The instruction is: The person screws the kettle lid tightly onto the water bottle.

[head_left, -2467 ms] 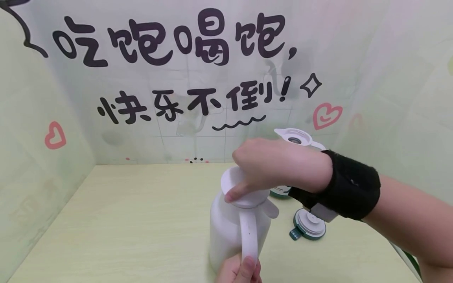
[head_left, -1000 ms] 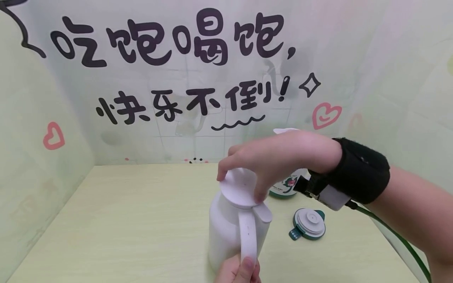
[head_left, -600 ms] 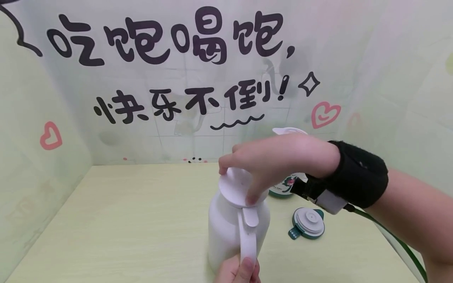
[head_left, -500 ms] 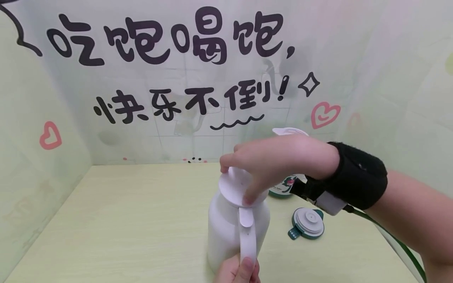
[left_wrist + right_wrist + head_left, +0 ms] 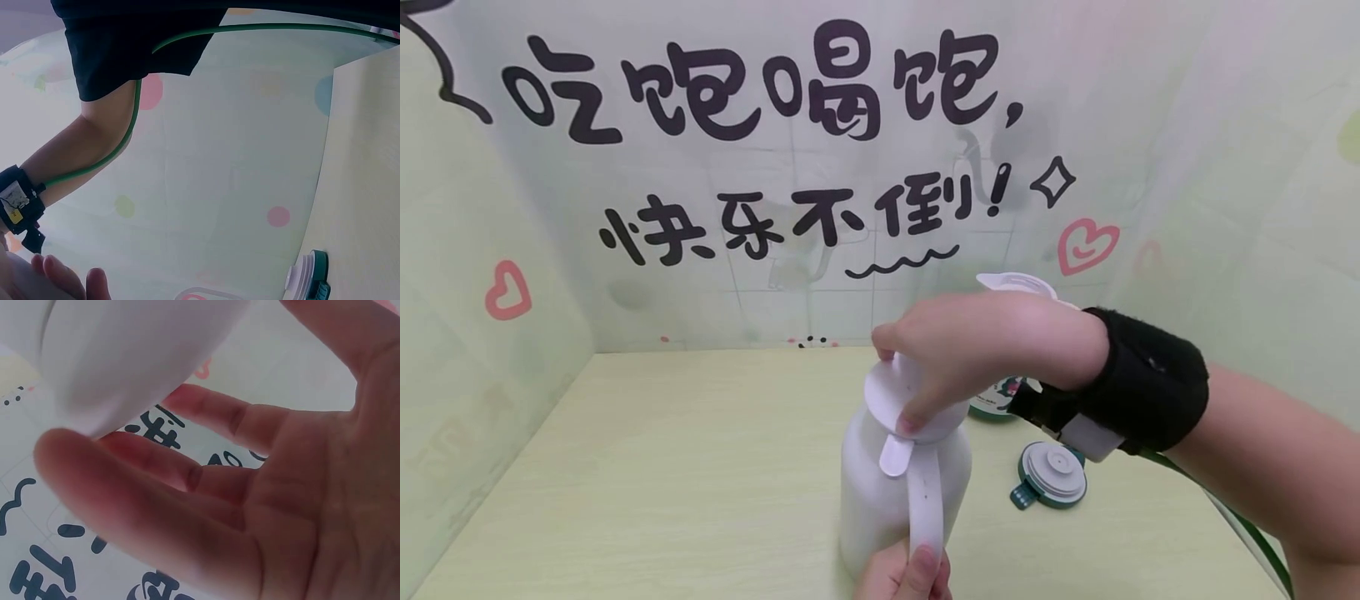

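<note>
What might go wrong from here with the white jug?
The left grip holds the handle low, so the white jug might twist if the lid is turned hard. The second jug is partly hidden behind the right grip, which might bump it when lifting away.

from here i see the left hand holding 1 white jug by its handle, the right hand gripping the lid; 1 green-edged cap lies near a 2nd jug.

Right hand high, fingers curved downward, right forearm aslant; left hand low in a curled grip.
</note>
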The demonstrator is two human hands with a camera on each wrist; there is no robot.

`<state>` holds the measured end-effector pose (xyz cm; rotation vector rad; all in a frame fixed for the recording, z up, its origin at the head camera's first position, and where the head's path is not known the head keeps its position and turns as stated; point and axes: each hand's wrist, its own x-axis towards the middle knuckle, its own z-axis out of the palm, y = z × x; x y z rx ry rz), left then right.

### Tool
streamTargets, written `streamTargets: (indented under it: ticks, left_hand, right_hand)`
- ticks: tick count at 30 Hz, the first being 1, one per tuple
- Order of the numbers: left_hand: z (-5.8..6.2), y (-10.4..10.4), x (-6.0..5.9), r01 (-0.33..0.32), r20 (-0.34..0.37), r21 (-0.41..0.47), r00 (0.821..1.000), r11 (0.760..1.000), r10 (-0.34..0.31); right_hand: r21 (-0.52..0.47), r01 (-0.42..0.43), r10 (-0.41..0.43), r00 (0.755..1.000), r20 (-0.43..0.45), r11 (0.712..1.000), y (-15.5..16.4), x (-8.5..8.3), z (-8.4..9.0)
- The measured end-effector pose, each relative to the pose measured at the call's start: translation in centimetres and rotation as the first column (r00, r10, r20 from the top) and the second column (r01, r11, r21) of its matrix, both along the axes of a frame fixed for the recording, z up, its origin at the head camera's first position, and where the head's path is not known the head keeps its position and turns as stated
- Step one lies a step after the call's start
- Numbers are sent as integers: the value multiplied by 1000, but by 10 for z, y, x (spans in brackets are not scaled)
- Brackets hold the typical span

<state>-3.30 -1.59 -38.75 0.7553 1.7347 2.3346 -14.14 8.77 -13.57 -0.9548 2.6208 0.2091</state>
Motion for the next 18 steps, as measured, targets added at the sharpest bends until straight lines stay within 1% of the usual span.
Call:
streamTargets:
  ticks: [7,13,18]
  left_hand:
    - [0,0,0,15,8,15,1000,1000,-15]
    - [2,1,0,24,-4,30,1000,999,-24]
    - [4,1,1,51,28,58,998,997,-53]
  right_hand:
    - [-10,30,-31,999,-42,999,-2,2,-2]
    - [-14,55,-55,997,-52,998,-3,3,-1]
    - [-6,72,-72,995,-65,997,-4,4,-2]
